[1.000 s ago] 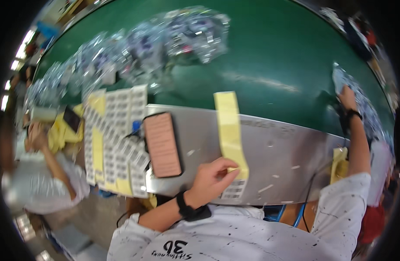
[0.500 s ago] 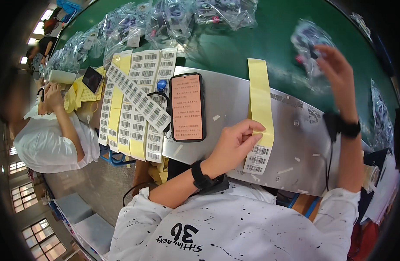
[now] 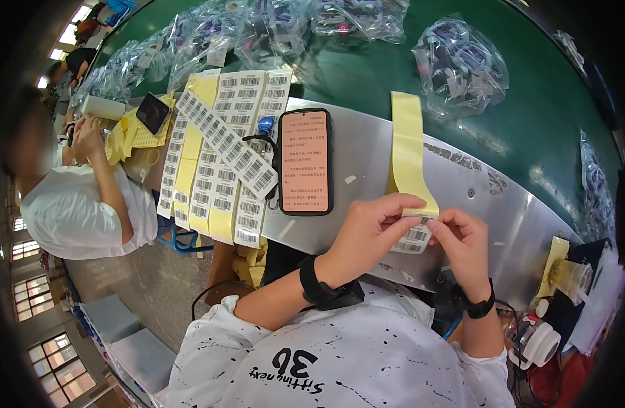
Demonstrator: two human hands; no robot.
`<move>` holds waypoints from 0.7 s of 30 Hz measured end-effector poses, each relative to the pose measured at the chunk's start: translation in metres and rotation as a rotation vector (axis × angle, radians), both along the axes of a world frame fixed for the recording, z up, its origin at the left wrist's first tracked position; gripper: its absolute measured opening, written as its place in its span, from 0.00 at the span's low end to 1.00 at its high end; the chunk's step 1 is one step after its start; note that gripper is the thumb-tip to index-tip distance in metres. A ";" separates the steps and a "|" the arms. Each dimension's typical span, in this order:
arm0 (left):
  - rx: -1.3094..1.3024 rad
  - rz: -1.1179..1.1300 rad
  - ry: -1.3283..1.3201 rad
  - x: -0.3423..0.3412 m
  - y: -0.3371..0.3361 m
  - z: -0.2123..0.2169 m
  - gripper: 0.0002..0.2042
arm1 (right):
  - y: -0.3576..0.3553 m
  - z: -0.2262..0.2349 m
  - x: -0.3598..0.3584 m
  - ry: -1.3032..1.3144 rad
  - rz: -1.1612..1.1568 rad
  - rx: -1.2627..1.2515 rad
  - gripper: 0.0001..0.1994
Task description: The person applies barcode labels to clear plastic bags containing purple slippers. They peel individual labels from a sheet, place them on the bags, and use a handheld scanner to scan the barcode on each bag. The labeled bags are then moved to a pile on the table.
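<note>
My left hand (image 3: 369, 234) pinches a long yellow backing strip (image 3: 408, 132) between thumb and fingertips, just above its white end with black barcode stickers (image 3: 414, 239). At the right edge of that end, the thumb and forefinger of my right hand (image 3: 464, 248) close on the strip's barcode sticker; whether its corner is lifted is too small to tell. The strip's yellow part runs away from me over the metal plate's edge onto the green surface. Farther off lies a clear plastic bag (image 3: 461, 71) with bluish-purple items inside.
A phone (image 3: 306, 163) showing text lies left of my hands on the metal plate (image 3: 367, 153). Beside it are several barcode sticker sheets (image 3: 224, 182). More filled bags (image 3: 272, 30) line the far side. A co-worker (image 3: 88, 204) sits at the left; a cup (image 3: 569, 277) stands right.
My right hand has come away from the bag and down to the sticker end of the strip. The bag now rests flat on the green surface, farther left. The strip's end bends up more.
</note>
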State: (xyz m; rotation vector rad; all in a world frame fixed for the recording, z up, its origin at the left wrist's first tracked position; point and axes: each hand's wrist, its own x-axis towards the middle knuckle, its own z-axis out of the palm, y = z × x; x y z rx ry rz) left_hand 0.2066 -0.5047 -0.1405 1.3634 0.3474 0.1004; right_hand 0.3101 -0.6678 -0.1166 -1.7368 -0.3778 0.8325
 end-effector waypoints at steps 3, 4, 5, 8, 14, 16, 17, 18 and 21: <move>0.139 -0.011 -0.015 0.001 -0.001 0.004 0.10 | 0.006 0.008 -0.010 -0.043 -0.207 0.083 0.02; 0.179 -0.013 -0.014 0.001 -0.001 0.007 0.10 | 0.007 0.007 -0.008 -0.202 -0.150 0.073 0.02; 0.192 -0.021 -0.009 0.001 0.000 0.008 0.10 | 0.007 0.005 -0.005 -0.360 -0.093 0.064 0.02; 0.224 -0.050 0.007 0.002 0.006 0.012 0.09 | 0.008 0.004 -0.002 -0.521 -0.019 0.054 0.03; 0.156 -0.086 -0.016 0.001 0.005 0.002 0.14 | 0.008 0.002 -0.007 -0.671 -0.010 0.001 0.05; 0.080 -0.104 0.003 0.001 0.000 -0.006 0.18 | 0.010 0.002 -0.007 -0.751 0.003 -0.026 0.06; 0.062 -0.126 0.025 0.001 0.000 -0.006 0.19 | 0.010 0.002 -0.008 -0.818 0.017 -0.038 0.06; 0.043 -0.148 0.047 0.000 0.001 -0.006 0.19 | 0.011 0.002 -0.009 -0.884 0.030 -0.049 0.06; 0.098 -0.141 0.127 0.000 0.008 -0.007 0.19 | 0.008 0.017 -0.016 -0.972 0.085 0.108 0.07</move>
